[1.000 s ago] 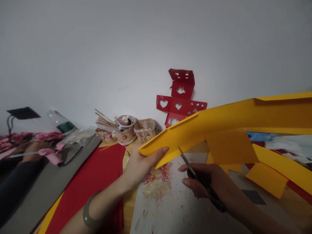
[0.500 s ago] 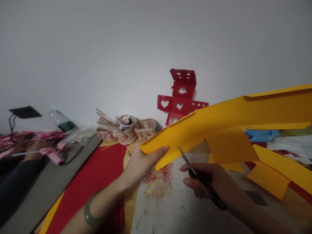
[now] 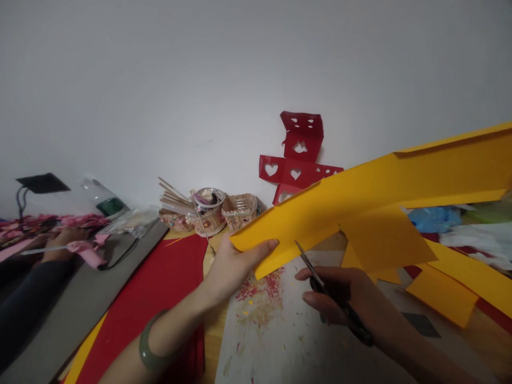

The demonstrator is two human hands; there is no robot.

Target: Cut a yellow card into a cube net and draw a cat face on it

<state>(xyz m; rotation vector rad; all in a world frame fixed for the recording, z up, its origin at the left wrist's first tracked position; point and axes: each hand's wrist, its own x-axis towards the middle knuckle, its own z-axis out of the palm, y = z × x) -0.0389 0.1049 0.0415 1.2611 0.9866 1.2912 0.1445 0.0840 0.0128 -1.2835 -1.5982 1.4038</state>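
A long folded sheet of yellow card (image 3: 344, 197) slants up to the right, its near end pinched between the thumb and fingers of my left hand (image 3: 236, 264). My right hand (image 3: 340, 296) is wrapped round dark-handled scissors (image 3: 314, 272). The blade tips point up and left, close to the card's lower edge; whether they touch it I cannot tell. A square yellow flap (image 3: 384, 240) hangs below the long strip. Under both hands lies a grey-white board (image 3: 272, 346) with red and yellow scraps on it.
Red cut-out card (image 3: 302, 170) leans on the wall. Decorated baskets (image 3: 240, 210) stand left of it, one with sticks. Red sheets (image 3: 160, 298) lie at left, yellow pieces (image 3: 444, 293) at right. Another person's hand (image 3: 64, 242) is among pink items at far left.
The right end of the yellow card has risen a little, and its hanging flap has swung slightly to the right. Both hands keep nearly the same places.
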